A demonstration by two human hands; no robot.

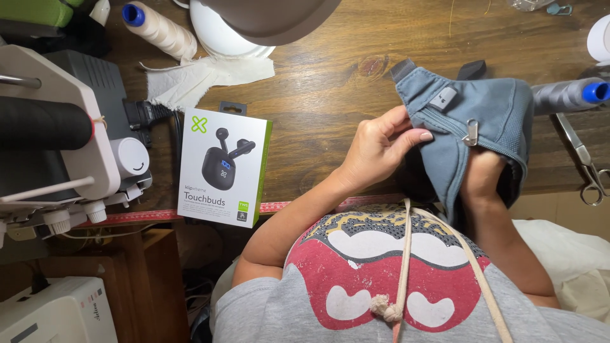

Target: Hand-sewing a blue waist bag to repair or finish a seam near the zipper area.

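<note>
A blue-grey zip pouch (473, 121) is held up over the wooden desk (330, 82), spread for a look at its zipper. The left hand (375, 149) pinches its edge with closed fingers. The right hand (483, 181) is pushed inside; I cannot tell its fingers' state. Scissors (584, 162) lie partly cut off nearby.

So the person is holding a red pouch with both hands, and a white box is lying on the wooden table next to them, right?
Not quite: the pouch is blue-grey, not red. The head view shows the left hand pinching its zipped edge and the right hand tucked inside it. The white box does lie on the wooden table beside them.
</note>
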